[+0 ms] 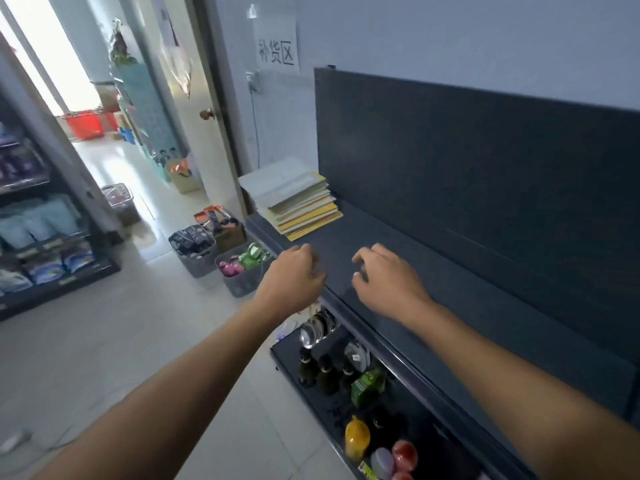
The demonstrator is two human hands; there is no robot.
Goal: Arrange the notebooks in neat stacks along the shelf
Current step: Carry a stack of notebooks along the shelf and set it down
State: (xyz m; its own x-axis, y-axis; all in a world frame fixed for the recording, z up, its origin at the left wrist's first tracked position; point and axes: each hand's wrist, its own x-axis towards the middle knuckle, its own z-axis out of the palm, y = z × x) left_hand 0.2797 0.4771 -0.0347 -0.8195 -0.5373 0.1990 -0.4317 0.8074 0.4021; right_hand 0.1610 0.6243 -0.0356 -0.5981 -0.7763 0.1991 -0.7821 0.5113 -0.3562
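Your notebooks (pixel 298 202) sit in one crooked pile near the middle of the frame, on the shelf (pixel 450 289), and your left hand (pixel 294 271) and right hand (pixel 384 282) hover just below it, fingers loosely bent and empty, likely ready to tidy it.

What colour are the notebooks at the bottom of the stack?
Yellow, in the stack of notebooks; the top covers look pale. Head view.

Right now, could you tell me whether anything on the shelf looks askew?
Yes: the notebook stack at the shelf's far end is untidy. Its covers are fanned out, edges misaligned, and the top ones seem to overhang the shelf's end.
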